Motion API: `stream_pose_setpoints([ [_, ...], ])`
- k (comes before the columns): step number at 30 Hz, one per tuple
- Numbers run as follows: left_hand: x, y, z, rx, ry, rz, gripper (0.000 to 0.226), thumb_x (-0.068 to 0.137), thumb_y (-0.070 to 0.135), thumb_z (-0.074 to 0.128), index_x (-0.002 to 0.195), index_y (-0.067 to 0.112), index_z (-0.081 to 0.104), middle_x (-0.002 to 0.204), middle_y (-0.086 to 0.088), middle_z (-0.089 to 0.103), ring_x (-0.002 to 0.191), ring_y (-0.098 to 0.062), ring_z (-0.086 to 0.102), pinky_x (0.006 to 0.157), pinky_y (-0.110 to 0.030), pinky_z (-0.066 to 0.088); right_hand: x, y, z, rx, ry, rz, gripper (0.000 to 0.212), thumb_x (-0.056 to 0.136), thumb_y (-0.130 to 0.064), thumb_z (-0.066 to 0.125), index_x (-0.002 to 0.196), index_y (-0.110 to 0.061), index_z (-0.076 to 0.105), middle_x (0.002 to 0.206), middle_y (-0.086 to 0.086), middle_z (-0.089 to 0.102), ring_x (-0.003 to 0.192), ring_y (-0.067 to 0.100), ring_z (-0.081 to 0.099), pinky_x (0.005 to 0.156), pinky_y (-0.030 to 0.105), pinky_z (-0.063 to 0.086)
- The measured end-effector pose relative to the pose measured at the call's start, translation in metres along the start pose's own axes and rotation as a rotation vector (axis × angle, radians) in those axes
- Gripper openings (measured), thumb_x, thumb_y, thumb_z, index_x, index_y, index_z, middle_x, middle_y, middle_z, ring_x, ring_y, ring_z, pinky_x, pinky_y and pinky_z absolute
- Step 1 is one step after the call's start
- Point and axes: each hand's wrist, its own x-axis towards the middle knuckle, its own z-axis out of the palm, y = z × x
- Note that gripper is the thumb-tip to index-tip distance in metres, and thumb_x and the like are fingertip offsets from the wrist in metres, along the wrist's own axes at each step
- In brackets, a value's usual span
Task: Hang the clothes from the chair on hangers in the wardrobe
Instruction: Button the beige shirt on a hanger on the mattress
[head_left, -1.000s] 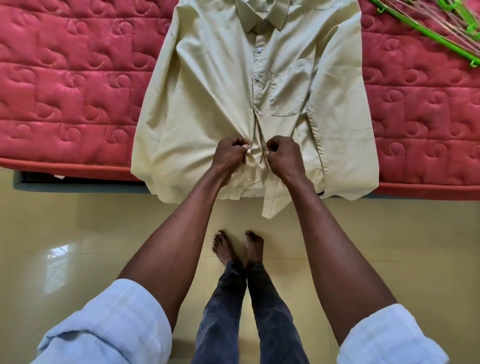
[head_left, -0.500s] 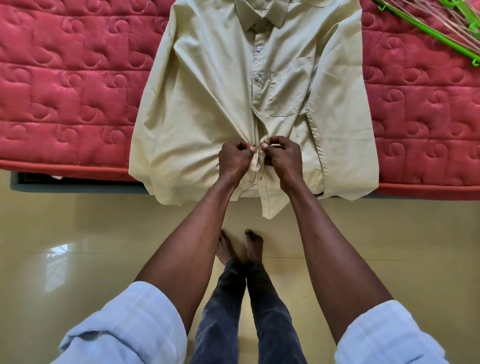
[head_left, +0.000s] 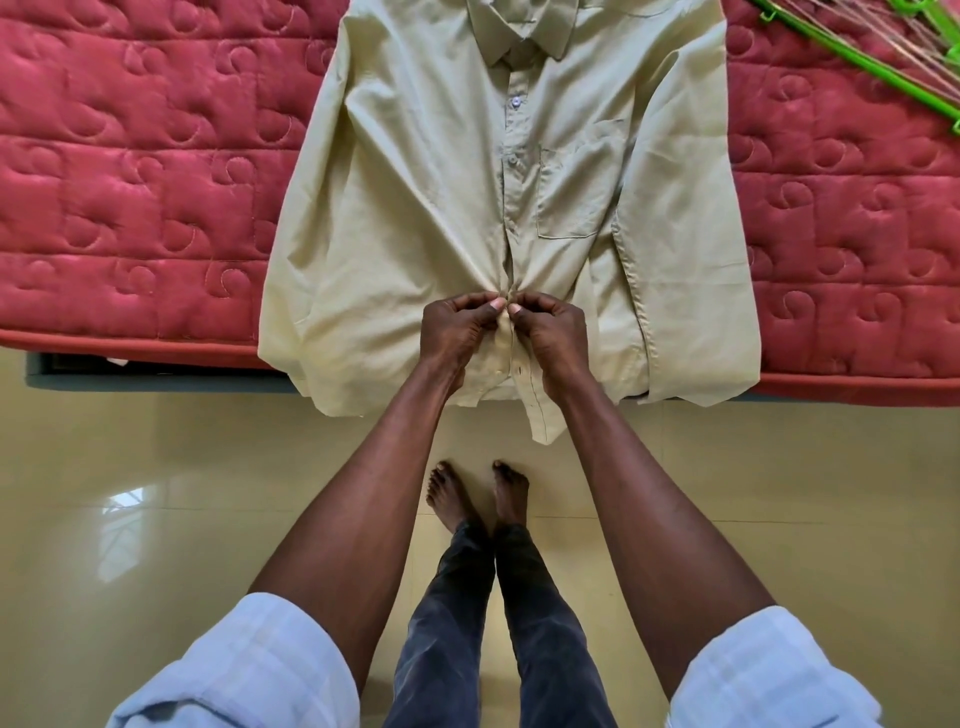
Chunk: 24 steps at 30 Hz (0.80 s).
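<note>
Both hands' fingers (head_left: 496, 303) closed together — pinching shirt (head_left: 415, 208) placket.

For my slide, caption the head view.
Both hands, left hand and right hand, pinch the beige shirt placket on a red mattress.

Person seen from head cam, lower half of frame. Both forearms bare from the elbow down. Left sleeve (head_left: 244, 670) at lower left: pale blue-white fabric with a faint check pattern, rolled into a thick cuff. Right sleeve (head_left: 774, 675) at lower right: same fabric, same roll. Left hand (head_left: 457, 327) and right hand (head_left: 553, 332) bare, no rings or watch visible. Trousers (head_left: 498, 623) dark grey-blue, slim, bottom centre. Feet (head_left: 478, 493) bare.
</note>
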Motion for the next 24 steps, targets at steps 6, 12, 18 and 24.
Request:
stream_pose_setpoints([
  [6,-0.0029,-0.0046,0.004,0.027,0.054,0.066,0.012,0.08,0.009,0.077,0.092,0.006,0.077,0.08,-0.007,0.076,0.07,-0.012,0.072,0.063,-0.022,0.054,-0.0006,-0.0012,-0.0019,0.058,-0.027,0.007,0.008,0.083,-0.005,0.071,0.086,-0.009,0.076,0.087,0.013,0.075,0.088,0.027,0.072,0.089,0.044,0.057],
  [12,-0.0008,-0.0045,0.0058,0.025,0.082,0.067,0.013,0.08,0.01,0.078,0.092,0.007,0.077,0.081,-0.007,0.076,0.074,-0.017,0.074,0.067,-0.024,0.058,-0.0008,-0.0003,-0.0006,0.002,-0.018,-0.014,0.01,0.082,-0.006,0.07,0.086,-0.012,0.077,0.082,0.008,0.076,0.083,0.021,0.072,0.084,0.037,0.059],
  [18,-0.0009,-0.0041,0.0086,0.019,0.121,0.058,0.013,0.079,0.009,0.078,0.092,0.006,0.077,0.079,-0.009,0.076,0.07,-0.018,0.073,0.064,-0.025,0.057,-0.006,-0.005,-0.0008,-0.013,-0.03,-0.013,0.011,0.082,-0.008,0.066,0.079,-0.01,0.077,0.071,0.002,0.073,0.066,0.01,0.065,0.068,0.026,0.054],
  [24,-0.0045,0.0,0.006,-0.007,0.125,0.05,0.015,0.078,0.004,0.079,0.093,0.001,0.076,0.068,-0.007,0.071,0.049,-0.005,0.061,0.046,-0.015,0.043,-0.0006,-0.0064,-0.0001,-0.122,0.003,-0.033,0.014,0.078,-0.017,0.067,0.073,-0.007,0.075,0.064,0.004,0.067,0.061,0.014,0.058,0.062,0.031,0.046],
])
